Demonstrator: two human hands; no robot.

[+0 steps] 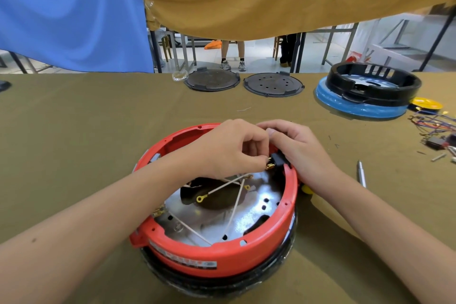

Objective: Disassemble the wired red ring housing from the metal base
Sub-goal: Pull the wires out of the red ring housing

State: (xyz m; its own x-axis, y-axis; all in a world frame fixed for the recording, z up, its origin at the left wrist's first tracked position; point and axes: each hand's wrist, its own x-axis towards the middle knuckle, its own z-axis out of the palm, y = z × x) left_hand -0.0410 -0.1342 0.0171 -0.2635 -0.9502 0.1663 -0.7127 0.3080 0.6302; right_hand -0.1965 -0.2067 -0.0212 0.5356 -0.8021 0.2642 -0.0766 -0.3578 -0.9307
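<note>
The round red plastic ring housing (pixel 222 256) stands in the near middle of the olive cloth-covered surface (pixel 74 131), on top of a black round part. Inside the ring lies the shiny metal base plate (pixel 249 219), with small holes in it, and thin cream-coloured wires (pixel 234 205) cross over this plate; one wire ends in a yellow ring terminal (pixel 200 198).

Both hands are at the far right side of the red ring. The left hand (pixel 229 148) reaches over the ring from the left, and its fingers are curled and pinch a small brass connector (pixel 269 166) at the inner wall. The right hand (pixel 296 148) comes from outside the ring; its fingers are curled around the small black socket block (pixel 278 159) that sits in the ring wall, and the thumb touches the left hand's fingers. The connector is touching this black block.

Just to the right of the red ring, beside the right wrist, lies a silver pen-like tool (pixel 361 173). Behind the red ring, at the far edge of the surface, lie two dark round flat plates (pixel 212 80) side by side. To the far right of the ring stands a black ring housing (pixel 375 84) on a blue round base (pixel 357 103), and beside it is a bundle of coloured wires (pixel 434 126).
</note>
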